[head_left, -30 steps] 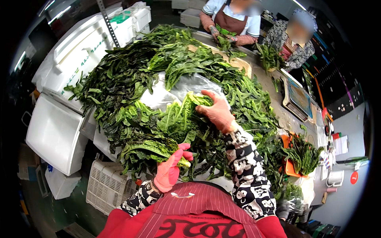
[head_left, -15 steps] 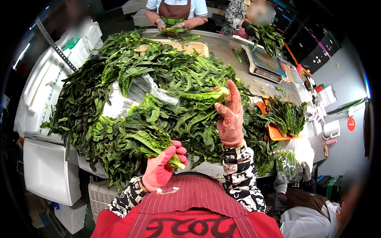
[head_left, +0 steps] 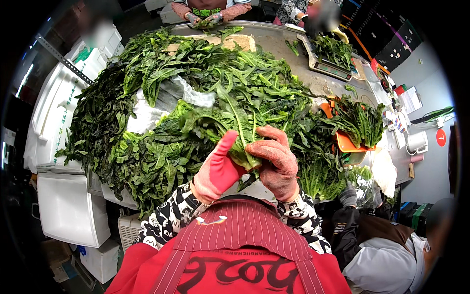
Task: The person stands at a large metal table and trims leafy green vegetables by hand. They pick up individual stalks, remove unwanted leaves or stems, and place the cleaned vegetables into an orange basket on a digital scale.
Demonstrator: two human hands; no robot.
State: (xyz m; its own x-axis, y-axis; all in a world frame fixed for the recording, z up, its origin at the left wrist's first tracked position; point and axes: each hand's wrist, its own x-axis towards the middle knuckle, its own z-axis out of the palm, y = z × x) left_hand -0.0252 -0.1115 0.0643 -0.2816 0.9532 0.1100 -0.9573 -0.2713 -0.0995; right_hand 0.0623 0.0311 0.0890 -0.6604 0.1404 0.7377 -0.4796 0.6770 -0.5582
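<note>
1. Right hand [head_left: 275,161] in a worn red glove: fingers [head_left: 264,149] curled and pinching the base of a leafy green bunch [head_left: 235,130]. Left hand [head_left: 219,169] in a pink glove: fingers pressed together, straight, flat against the bunch's stem end at 9 o'clock of the right hand.
2. The bunch is held up between both hands, leaves fanning toward 12 o'clock over the pile.
3. Big heap of loose greens [head_left: 147,122] covers the desk [head_left: 289,49] from 9 to 1 o'clock, hiding most of it; crumpled clear plastic [head_left: 188,95] is tucked in the heap.
4. Orange tray [head_left: 348,143] with greens at 3 o'clock; scale [head_left: 325,66] at 1 o'clock.
5. White foam boxes [head_left: 68,206] at 8 o'clock.
6. Another person's gloved hands [head_left: 203,18] work at 12 o'clock; a crouched person [head_left: 387,255] at 4 o'clock.
7. Both forearms rise from 6 o'clock, patterned sleeves [head_left: 171,215], wrists close together.
</note>
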